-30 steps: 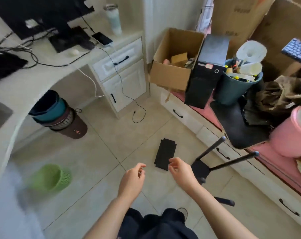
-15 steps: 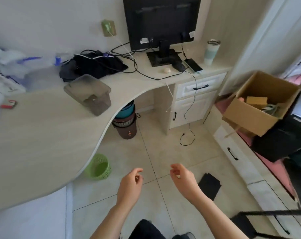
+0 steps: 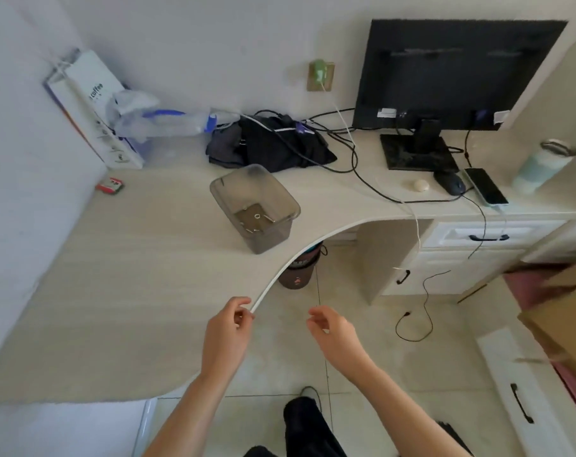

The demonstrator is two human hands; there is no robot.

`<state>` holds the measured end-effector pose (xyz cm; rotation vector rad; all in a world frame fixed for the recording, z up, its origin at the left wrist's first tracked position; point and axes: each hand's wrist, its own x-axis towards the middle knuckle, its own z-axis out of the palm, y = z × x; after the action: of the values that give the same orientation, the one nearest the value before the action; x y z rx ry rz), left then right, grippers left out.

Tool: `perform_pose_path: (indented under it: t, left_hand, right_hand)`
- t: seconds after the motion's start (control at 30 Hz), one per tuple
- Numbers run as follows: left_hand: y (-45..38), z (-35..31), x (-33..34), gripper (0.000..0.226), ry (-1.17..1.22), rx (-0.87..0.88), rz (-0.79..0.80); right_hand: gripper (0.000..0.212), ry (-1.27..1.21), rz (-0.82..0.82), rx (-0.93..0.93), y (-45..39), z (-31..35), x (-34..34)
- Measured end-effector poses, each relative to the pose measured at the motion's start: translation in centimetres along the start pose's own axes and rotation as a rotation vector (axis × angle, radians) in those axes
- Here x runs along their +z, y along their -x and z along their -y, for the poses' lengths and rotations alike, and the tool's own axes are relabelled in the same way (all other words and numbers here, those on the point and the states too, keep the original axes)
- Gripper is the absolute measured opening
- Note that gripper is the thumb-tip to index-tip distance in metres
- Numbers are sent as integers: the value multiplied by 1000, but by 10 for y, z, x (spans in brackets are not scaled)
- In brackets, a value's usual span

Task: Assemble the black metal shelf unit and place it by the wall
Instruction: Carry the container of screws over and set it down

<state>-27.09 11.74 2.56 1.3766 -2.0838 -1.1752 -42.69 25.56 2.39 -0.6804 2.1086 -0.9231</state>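
Bare: 1 left hand (image 3: 226, 328), 1 right hand (image 3: 333, 331).

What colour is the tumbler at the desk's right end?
Pale mint green tumbler with a metallic lid; head view.

I see a clear bin (image 3: 254, 208) mid-bench (image 3: 121, 291); behind it dark clothing (image 3: 270, 145), to its right a monitor (image 3: 451, 74), mouse (image 3: 451, 184), phone (image 3: 485, 186).
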Motion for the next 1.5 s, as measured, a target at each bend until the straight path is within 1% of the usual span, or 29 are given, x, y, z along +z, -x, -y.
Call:
perform_pose_path:
  t: [0.2,0.3,0.4,0.53,0.63,0.73,0.83,0.9,1.03,1.13,1.23,1.5]
  left_hand:
    - [-77,-22,-6,20,-24,-40,-143]
    - [-117,-36,-11,18,-70,-58,-203]
    - [-155,-50,-17,18,-131,-41,-248]
    - [-204,-69,-26,18,-201,31,-240]
    - [-246,-77,-31,22,-261,108,-190]
    - [-282,-81,-32,24,-291,169,-123]
    - [-314,-81,-30,21,-357,268,-62]
    - [-332,-78,-29,27,-421,293,-6]
    - [-356,-69,-24,40,-454,235,82]
    - [-363,-66,-20,47,-430,182,134]
    - [-364,-63,-17,49,-429,172,156]
    - [-360,-62,-18,47,-380,123,172]
  right_hand:
    - [27,-58,101,23,-79,52,-13]
    - [25,-184,147,68,-111,72,-18]
    - [20,-502,163,221,-135,89,-24]
    - [9,-991,172,485,-163,108,-28]
    - [9,-1162,133,591,-180,116,-28]
    - [10,-1191,113,634,-190,120,-23]
    - [14,-1189,111,661,-199,121,-16]
    - [19,-1177,114,665,-203,120,-12]
    - [27,-1158,116,662,-206,119,-8]
    - [22,-1135,126,655,-207,120,-8]
    - [17,-1149,123,640,-206,120,-9]
    - [21,-1134,73,648,-198,117,-8]
